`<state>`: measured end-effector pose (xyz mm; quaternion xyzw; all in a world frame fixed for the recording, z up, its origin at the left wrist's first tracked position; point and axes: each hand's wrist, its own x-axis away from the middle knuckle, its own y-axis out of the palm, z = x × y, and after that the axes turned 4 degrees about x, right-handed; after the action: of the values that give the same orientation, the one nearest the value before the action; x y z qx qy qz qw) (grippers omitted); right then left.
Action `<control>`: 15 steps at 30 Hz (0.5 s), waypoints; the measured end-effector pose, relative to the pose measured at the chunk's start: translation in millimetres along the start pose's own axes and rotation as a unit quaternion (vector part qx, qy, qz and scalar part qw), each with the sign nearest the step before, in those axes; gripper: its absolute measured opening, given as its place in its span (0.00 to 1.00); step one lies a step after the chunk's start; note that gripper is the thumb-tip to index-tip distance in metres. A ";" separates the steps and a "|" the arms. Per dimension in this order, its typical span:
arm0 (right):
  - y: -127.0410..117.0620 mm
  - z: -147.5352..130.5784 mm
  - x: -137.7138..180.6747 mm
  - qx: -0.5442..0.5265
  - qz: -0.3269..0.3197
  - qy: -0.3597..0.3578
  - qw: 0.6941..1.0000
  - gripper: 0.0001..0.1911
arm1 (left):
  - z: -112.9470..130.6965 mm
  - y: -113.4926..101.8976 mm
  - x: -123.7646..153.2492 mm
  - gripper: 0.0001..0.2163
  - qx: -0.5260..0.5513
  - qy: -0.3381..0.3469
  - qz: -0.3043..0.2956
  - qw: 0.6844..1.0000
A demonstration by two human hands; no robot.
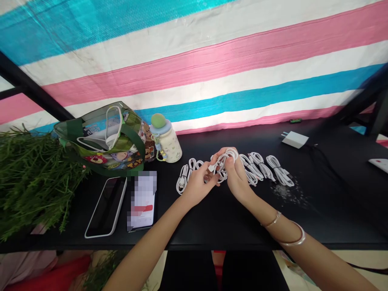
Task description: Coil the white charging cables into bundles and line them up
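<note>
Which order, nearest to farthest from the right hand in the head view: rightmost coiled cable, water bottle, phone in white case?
From the right hand:
1. Coiled white cable, to its right
2. Water bottle, back left
3. Phone in white case, far left

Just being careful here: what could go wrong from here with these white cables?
The white cable looped between the left hand and right hand sits right beside the coiled cables on the table, so its loops might snag them and tangle the row. The bangles on the right forearm could catch a loop. The pale specks beside the rightmost coil might get onto the cables or connectors.
</note>
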<state>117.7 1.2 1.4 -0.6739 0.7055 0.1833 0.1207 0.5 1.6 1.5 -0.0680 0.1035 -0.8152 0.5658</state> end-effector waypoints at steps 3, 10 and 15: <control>1.1 1.1 1.2 -0.014 -0.009 0.018 1.000 0.24 | -2.1 0.7 -0.8 0.06 -0.014 0.009 0.038 0.999; 3.1 7.3 0.3 -0.094 -0.006 0.087 0.992 0.26 | -5.7 1.5 -0.1 0.07 -0.051 0.045 0.086 0.994; 1.4 4.6 -4.2 -0.146 -0.031 0.117 0.982 0.28 | -7.6 1.9 0.4 0.08 -0.083 0.043 0.101 0.990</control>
<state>116.3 6.9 -0.9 -0.7229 0.6590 0.1998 -0.0567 0.4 1.3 -6.3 -0.0690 0.2016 -0.7446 0.6325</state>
